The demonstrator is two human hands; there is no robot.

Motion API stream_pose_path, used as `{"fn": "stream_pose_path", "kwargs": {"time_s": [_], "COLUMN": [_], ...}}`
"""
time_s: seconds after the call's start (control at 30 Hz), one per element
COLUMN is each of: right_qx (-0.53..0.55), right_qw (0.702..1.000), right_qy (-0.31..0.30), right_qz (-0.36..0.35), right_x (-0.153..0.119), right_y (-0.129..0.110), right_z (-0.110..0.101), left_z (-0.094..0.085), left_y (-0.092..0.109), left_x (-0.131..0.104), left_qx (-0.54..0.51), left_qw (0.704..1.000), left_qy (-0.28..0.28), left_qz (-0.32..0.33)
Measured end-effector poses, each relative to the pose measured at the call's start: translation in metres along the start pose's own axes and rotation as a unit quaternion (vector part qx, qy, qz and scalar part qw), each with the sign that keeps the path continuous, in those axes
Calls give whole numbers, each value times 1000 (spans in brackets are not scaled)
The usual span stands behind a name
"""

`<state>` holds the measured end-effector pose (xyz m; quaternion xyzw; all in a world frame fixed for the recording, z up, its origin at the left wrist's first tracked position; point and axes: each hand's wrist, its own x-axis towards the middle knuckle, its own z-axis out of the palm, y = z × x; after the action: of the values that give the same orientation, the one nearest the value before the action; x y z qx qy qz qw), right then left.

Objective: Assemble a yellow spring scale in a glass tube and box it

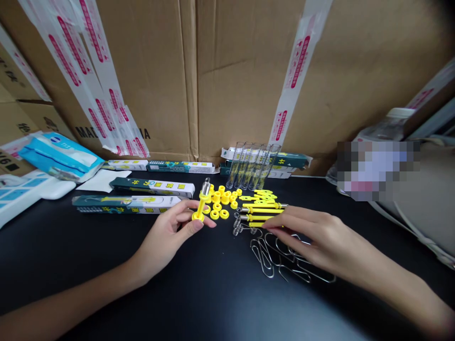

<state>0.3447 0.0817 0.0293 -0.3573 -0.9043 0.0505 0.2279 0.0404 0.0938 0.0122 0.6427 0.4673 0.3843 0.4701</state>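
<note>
My left hand [173,226] is closed around a yellow plastic spring-scale rod [201,208], held upright with a yellow collar low down and a metal spring at its top. Fingertips of my right hand [309,232] are pinched at the nearest of several yellow rods [254,225] lying on the black table. Some of those rods carry metal springs. Yellow ring caps [224,214] lie in a loose group between my hands. Small loose springs [236,227] are left of my right fingertips. Bent wire hooks [262,258] spread below and partly under my right hand.
Several clear tubes [249,166] stand upright behind the caps. Printed narrow boxes [124,204] lie at the left and behind the tubes. A blue packet [64,154] is far left, and a plastic bottle [391,125] far right. Large cardboard boxes [234,94] wall off the back.
</note>
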Motion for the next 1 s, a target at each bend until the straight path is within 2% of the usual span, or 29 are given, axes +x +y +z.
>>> {"fn": "stream_pose_path", "kwargs": {"time_s": [0.1,0.3,0.47,0.57,0.67,0.83,1.0], "right_qx": [19,-31,-15,1,11,1,23], "right_qw": [999,992,994,993,988,987,987], "right_qy": [-32,-86,-71,-49,-67,-92,-92], "right_qz": [15,91,78,108,136,131,129], "right_x": [-2,-7,-4,-2,-1,-3,-2], "right_y": [4,15,6,-5,-13,-18,-20], "right_z": [-6,-6,1,6,12,20,17], "left_z": [-1,0,1,1,1,1,1], "left_y": [1,0,-3,-5,-6,-7,-6], "left_x": [1,1,2,3,4,5,6], "left_qx": [-15,-49,-80,-88,-94,-106,-113], "left_qw": [1000,998,996,995,995,993,992], "left_qy": [-3,13,9,2,-3,-5,-4], "left_qz": [-4,-46,-38,-35,-33,-44,-52]}}
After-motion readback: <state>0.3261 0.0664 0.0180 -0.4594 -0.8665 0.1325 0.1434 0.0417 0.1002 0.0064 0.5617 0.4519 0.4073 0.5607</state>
